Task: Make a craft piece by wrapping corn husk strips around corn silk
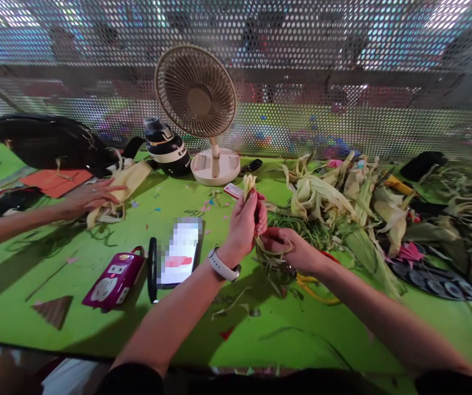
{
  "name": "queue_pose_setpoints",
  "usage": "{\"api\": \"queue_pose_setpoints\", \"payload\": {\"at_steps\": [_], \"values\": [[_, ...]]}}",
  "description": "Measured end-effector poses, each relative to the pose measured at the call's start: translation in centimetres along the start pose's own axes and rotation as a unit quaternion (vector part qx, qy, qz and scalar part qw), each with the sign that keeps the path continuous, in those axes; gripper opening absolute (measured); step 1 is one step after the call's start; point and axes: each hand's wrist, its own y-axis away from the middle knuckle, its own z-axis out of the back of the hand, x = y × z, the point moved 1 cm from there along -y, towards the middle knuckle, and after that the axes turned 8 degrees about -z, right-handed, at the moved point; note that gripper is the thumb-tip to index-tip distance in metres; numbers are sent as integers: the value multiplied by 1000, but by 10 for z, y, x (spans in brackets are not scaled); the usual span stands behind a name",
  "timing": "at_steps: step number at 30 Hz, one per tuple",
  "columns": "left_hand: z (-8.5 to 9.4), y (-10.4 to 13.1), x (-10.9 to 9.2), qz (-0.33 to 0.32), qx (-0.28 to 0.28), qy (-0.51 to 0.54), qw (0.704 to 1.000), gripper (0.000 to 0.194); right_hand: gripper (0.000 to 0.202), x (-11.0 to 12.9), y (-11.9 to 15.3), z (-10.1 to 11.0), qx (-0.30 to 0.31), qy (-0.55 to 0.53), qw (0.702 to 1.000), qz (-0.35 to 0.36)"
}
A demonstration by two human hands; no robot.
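Note:
My left hand, with a white-banded watch on its wrist, is closed around a small rolled corn husk. The pale, ruffled top of the roll sticks up above the thumb, a little like a flower. Just below and to the right, my right hand pinches a thin green husk strip that hangs at the base of the roll. The fingers of both hands nearly meet there, so part of the strip is hidden. A heap of dry corn husks lies beyond my right hand.
Another person's hand rests by husks at left. A fan and dark bottle stand at the back. A phone on a stand and a purple case lie left of my arm. Yellow-handled scissors lie under my right forearm.

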Motion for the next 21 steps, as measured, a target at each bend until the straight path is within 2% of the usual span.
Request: {"api": "queue_pose_setpoints", "payload": {"at_steps": [3,5,8,10,12,15,17,21], "values": [[5,-4,-2,-40,15,-29,999,23,14,9,1,8,-77,45,996,-4],[6,-5,0,-62,39,-39,997,23,15,14,1,12,-96,-7,995,6],[4,-4,4,-61,78,-34,995,24,18,18,2,13,-52,-107,993,5],[2,-2,6,-58,80,-25,995,24,18,18,2,10,-20,-123,992,-14],[1,0,7,-57,70,-12,996,22,24,16,1,6,-13,-111,994,-11],[0,1,6,-55,64,-3,996,21,31,13,-2,3,-62,-65,995,49],[0,1,7,-61,60,-11,996,21,27,11,-3,1,-86,-15,993,76],[1,2,13,-85,21,-27,996,22,17,7,-3,-7,-59,65,994,61]]}}
